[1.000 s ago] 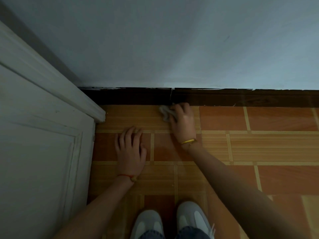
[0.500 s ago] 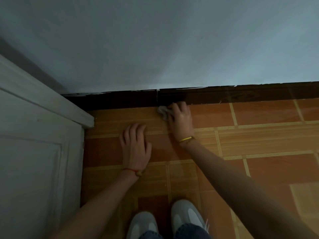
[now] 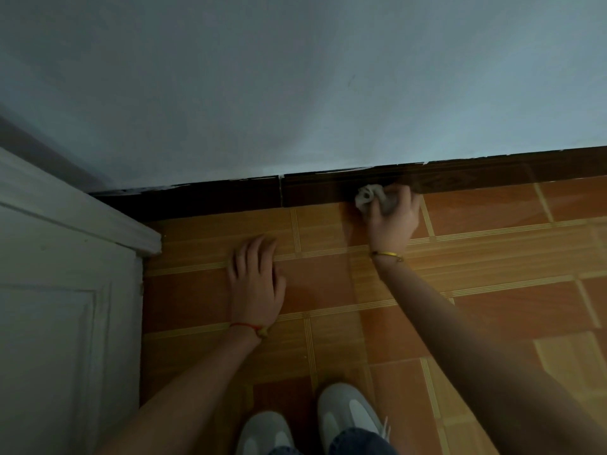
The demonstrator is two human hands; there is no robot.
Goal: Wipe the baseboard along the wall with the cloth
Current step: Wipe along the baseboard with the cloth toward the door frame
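A dark brown baseboard (image 3: 210,197) runs along the foot of the pale wall (image 3: 295,93), with a vertical joint near the middle. My right hand (image 3: 392,218) grips a crumpled pale cloth (image 3: 368,195) and holds it against the baseboard, to the right of the joint. My left hand (image 3: 256,284) rests flat on the orange floor tiles (image 3: 492,257), fingers straight, holding nothing.
A white panelled door or cabinet (image 3: 59,307) with a moulded ledge stands at the left, meeting the baseboard in the corner. My two white shoes (image 3: 345,412) are at the bottom edge. The tiled floor extends to the right.
My right hand has slid the cloth to the right along the baseboard, from at the joint to past it. My left hand stays flat on the floor.
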